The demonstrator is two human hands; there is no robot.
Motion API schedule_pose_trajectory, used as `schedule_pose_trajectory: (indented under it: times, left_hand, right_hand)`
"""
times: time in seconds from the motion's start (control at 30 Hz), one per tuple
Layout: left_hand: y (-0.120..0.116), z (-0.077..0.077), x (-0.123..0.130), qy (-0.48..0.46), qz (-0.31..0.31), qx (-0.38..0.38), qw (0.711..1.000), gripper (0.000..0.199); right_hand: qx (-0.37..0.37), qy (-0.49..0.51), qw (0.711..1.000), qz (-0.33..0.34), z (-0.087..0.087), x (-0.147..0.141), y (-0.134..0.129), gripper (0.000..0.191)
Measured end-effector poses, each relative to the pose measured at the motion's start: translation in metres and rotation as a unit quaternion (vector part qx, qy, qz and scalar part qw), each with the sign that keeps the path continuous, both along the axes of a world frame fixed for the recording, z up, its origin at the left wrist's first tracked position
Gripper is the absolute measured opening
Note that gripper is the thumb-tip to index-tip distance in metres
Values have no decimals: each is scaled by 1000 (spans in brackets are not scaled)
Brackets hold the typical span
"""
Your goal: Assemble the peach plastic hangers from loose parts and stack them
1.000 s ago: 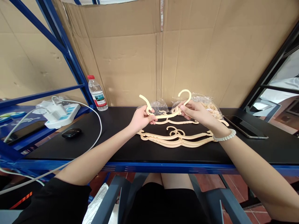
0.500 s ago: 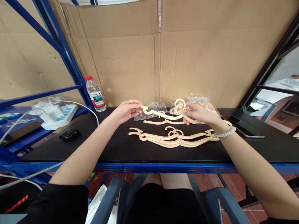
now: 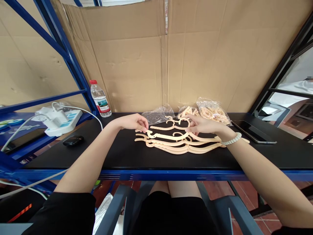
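Observation:
A cream plastic hanger is held between my two hands, just above a stack of similar hangers on the black tabletop. My left hand pinches its left end. My right hand grips it near the middle, beside the curved hook; its right arm extends under my right wrist. Behind it another hanger lies on the table, partly hidden by my right hand. The stacked hangers lie lengthwise, hooks pointing away from me.
Clear plastic wrap and bags of cream parts lie along the cardboard wall. A water bottle, a black case and a power strip are at left; a phone is at right.
Both hands have moved down and nearer with the held hanger, from above the rear hanger to over the front stack. The bagged parts behind show more.

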State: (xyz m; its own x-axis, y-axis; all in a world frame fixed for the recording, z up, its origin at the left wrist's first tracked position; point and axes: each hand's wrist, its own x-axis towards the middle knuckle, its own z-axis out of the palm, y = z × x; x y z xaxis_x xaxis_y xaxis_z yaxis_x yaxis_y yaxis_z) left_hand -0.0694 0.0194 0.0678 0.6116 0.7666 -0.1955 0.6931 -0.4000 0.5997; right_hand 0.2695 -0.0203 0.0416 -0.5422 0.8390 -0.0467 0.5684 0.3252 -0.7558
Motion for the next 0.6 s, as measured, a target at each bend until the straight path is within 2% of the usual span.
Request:
schedule_pose_trajectory:
  times: [0.07, 0.17, 0.3, 0.47, 0.6]
  left_hand:
    - [1, -2, 0, 9, -11, -2, 1000, 22]
    - [3, -3, 1, 13, -21, 10, 1000, 21]
    - [3, -5, 2, 30, -27, 27, 999, 22]
    - [4, -6, 2, 47, -24, 47, 998, 26]
    - [4, -7, 3, 63, -19, 48, 997, 26]
  right_hand:
    - [5, -21, 1000, 1, -4, -2, 2, 66]
    - [8, -44, 999, 5, -6, -5, 3, 65]
    - [23, -61, 998, 3, -7, -6, 4, 55]
    - [32, -66, 997, 27, -9, -5, 7, 32]
    - [54, -59, 996, 37, -10, -6, 9, 33]
